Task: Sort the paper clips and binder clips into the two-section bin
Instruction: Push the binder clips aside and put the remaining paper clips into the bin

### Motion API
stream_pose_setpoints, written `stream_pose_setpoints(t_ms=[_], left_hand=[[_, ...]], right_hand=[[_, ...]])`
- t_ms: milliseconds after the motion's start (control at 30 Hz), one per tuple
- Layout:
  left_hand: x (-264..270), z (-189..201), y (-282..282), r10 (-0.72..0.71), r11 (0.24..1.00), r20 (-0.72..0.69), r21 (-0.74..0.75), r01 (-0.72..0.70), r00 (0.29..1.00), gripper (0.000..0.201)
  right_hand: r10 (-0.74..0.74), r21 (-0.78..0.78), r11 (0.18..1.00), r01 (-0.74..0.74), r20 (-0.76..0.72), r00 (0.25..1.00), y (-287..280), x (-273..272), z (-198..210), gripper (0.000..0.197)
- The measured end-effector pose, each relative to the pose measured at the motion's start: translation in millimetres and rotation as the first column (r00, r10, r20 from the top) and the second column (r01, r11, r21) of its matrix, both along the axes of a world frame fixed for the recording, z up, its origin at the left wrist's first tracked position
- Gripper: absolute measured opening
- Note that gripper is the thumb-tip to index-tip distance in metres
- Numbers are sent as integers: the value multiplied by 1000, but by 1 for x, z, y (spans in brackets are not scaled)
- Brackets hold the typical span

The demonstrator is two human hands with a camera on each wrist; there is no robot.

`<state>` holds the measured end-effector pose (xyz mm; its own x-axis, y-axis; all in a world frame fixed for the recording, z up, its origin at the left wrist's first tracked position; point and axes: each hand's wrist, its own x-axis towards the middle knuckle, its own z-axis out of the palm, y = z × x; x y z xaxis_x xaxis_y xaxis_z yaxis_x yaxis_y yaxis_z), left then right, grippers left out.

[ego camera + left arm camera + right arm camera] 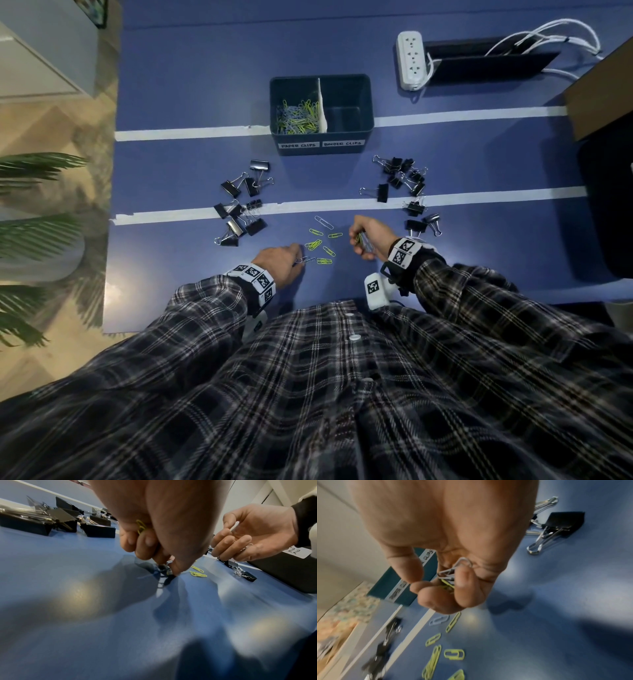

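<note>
A dark two-section bin (320,137) stands mid-table; its left section holds green and grey paper clips (298,116), its right section looks bare. Several loose paper clips (320,240) lie on the blue table between my hands. My left hand (284,262) (154,545) is down at the table, its fingertips pinching a grey paper clip (305,261), with a green clip (141,525) tucked in its curled fingers. My right hand (364,236) (447,582) hovers above the table, gripping a bunch of grey and green paper clips (452,576). Black binder clips lie in a left pile (241,202) and a right pile (406,185).
White tape lines (191,132) cross the table. A white power strip (409,60) and a black tray with cables (486,61) sit at the back right. A cardboard box (603,99) and a dark object border the right edge. A plant (30,219) stands left.
</note>
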<state>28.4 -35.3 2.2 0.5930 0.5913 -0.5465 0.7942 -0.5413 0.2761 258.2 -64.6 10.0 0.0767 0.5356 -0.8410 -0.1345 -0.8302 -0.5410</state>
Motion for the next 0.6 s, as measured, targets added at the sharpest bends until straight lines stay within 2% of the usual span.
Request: stream_pose_setpoints(t_ms=[67, 133, 233, 300, 400, 467, 533, 600], left_hand=[[0, -1, -2, -2, 1000, -8, -10, 2, 1000, 28], [-1, -2, -4, -2, 1000, -8, -16, 2, 1000, 29], [-3, 0, -4, 42, 998, 20, -46, -41, 999, 31], [-6, 4, -2, 105, 993, 53, -64, -101, 993, 31], [-12, 8, 5, 233, 972, 108, -68, -226, 966, 29], [-18, 8, 11, 279, 960, 121, -57, -274, 953, 27], [-25, 8, 15, 304, 953, 113, -42, -301, 946, 26], [-29, 8, 19, 335, 942, 112, -40, -333, 935, 25]], right_hand=[[121, 15, 992, -123, 118, 986, 1, -7, 0, 21], [305, 34, 944, -329, 293, 906, 3, -13, 0, 28], [501, 20, 794, -607, 542, 674, 6, -21, -4, 44], [549, 1, 676, -737, 667, 504, 5, -25, -7, 40], [609, -38, 469, -882, 737, 292, -1, -32, -6, 18], [624, -99, 356, -929, 765, 158, -5, -39, -6, 21], [628, -160, 297, -941, 776, 66, -5, -46, -7, 21], [644, -197, 272, -942, 764, 26, -5, -49, -7, 20]])
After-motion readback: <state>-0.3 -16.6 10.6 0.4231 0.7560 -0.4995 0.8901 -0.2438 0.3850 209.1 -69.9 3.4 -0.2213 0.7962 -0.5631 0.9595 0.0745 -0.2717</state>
